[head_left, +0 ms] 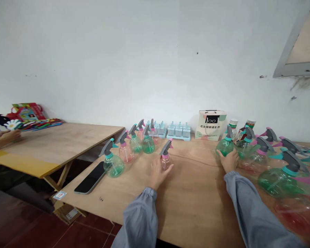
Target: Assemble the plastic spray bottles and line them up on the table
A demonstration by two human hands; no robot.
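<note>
My left hand (158, 173) is wrapped round the body of a pink spray bottle (166, 162) with a grey and pink trigger head, upright on the wooden table. Further right, my right hand (228, 159) grips a green spray bottle (223, 146) with a grey and teal head. Left of my left hand stands a group of pink and green spray bottles, the nearest being a green spray bottle (114, 166). Several more crowd the right side, among them a large green spray bottle (276, 181) and a pink spray bottle (293, 213).
A black phone (90, 178) lies near the table's left edge. Light-blue popsicle molds (179, 131) and a paper bag (211, 125) stand by the wall, with white-capped jars (250, 124) beside them. At left, another person's hand (13, 135) rests over a second table (67, 136).
</note>
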